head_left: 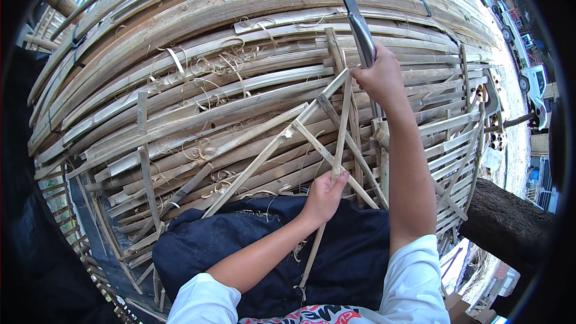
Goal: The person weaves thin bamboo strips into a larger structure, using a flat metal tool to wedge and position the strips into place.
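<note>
My right hand [379, 79] is closed around a long dark knife [359, 24], its flat glossy length slanting up and away beyond the fist. My left hand [327, 195] pinches a thin bamboo strip [344, 117] between thumb and fingers, in front of my body. The strip's upper end rises to just beside the right fist, and its lower end hangs over the black cloth [240, 234] on my lap. Behind the strip, several narrow slats cross one another, among them a pale slat [264, 153] slanting down to the left.
A wide stack of split bamboo [180, 15] fills the space ahead, with curled shavings [207, 87] scattered on it. A thick dark log [510, 216] lies at the right. Parked vehicles [533, 87] stand beyond, at the far right.
</note>
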`<state>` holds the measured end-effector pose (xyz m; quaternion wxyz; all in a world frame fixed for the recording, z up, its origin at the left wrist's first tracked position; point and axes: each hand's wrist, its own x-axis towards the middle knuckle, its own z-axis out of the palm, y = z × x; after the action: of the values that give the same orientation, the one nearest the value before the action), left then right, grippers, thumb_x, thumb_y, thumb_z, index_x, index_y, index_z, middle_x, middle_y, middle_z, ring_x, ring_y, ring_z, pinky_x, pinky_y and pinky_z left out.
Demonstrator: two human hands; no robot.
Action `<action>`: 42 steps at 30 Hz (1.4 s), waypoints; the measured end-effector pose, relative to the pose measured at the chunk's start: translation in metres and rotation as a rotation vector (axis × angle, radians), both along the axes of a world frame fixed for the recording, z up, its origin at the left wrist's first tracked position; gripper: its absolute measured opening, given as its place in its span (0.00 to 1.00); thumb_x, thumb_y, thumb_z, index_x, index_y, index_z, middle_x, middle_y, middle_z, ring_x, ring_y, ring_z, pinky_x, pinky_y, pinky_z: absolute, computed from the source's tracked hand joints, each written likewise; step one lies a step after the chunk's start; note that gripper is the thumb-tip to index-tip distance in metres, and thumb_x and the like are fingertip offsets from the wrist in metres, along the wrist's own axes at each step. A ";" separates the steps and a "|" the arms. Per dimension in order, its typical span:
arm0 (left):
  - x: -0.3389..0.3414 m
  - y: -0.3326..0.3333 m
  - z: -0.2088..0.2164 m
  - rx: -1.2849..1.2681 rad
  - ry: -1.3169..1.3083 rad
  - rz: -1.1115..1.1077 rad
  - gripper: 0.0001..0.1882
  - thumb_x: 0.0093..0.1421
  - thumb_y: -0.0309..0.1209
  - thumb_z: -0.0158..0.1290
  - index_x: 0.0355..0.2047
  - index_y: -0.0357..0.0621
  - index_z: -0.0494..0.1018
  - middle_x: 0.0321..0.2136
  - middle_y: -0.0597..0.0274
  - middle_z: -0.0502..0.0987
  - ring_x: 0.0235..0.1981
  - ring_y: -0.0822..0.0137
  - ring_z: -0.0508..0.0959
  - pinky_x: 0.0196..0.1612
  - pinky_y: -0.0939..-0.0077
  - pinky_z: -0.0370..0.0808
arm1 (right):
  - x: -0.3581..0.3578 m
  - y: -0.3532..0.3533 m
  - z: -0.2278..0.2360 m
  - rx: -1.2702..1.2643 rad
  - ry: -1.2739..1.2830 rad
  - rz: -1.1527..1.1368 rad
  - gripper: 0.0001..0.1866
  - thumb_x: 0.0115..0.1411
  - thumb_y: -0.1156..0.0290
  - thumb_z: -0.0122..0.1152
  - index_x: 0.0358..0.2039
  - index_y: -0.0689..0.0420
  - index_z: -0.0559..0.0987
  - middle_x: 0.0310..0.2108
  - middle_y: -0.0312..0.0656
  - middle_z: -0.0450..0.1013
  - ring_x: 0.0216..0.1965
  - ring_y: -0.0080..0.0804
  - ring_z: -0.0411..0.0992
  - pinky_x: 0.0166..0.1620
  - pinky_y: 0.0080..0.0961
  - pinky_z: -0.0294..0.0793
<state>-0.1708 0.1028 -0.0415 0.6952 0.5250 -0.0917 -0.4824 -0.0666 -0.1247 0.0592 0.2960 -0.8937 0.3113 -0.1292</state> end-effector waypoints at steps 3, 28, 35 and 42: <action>0.018 0.008 0.019 0.135 -0.031 -0.169 0.18 0.72 0.45 0.49 0.40 0.40 0.69 0.17 0.70 0.68 0.16 0.78 0.69 0.21 0.80 0.66 | 0.004 0.007 -0.005 0.012 -0.023 -0.034 0.25 0.47 0.73 0.69 0.47 0.66 0.76 0.39 0.59 0.79 0.46 0.57 0.77 0.50 0.43 0.76; 0.169 -0.095 0.039 0.238 -1.360 0.234 0.18 0.46 0.40 0.70 0.37 0.51 0.83 0.37 0.67 0.80 0.45 0.60 0.75 0.47 0.62 0.66 | -0.001 0.003 0.017 0.056 -0.011 0.081 0.21 0.46 0.77 0.70 0.42 0.66 0.78 0.34 0.59 0.79 0.41 0.56 0.79 0.43 0.42 0.78; 0.162 -0.100 0.040 0.295 -1.314 0.278 0.17 0.48 0.42 0.70 0.38 0.53 0.84 0.38 0.69 0.82 0.48 0.60 0.75 0.50 0.63 0.66 | -0.008 -0.019 0.003 0.323 -0.067 0.148 0.22 0.49 0.72 0.69 0.44 0.67 0.78 0.29 0.50 0.79 0.30 0.38 0.80 0.34 0.33 0.81; 0.159 -0.101 0.041 0.306 -1.314 0.314 0.15 0.49 0.41 0.68 0.36 0.54 0.85 0.36 0.68 0.81 0.44 0.61 0.75 0.47 0.63 0.64 | -0.011 -0.028 0.000 0.588 -0.123 0.183 0.14 0.53 0.74 0.67 0.38 0.65 0.74 0.27 0.40 0.76 0.29 0.27 0.80 0.24 0.22 0.78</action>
<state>-0.0115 0.0021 -0.0006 0.4751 0.8077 -0.3475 0.0342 -0.0773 -0.1525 0.0596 0.5704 -0.7846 0.2352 -0.0605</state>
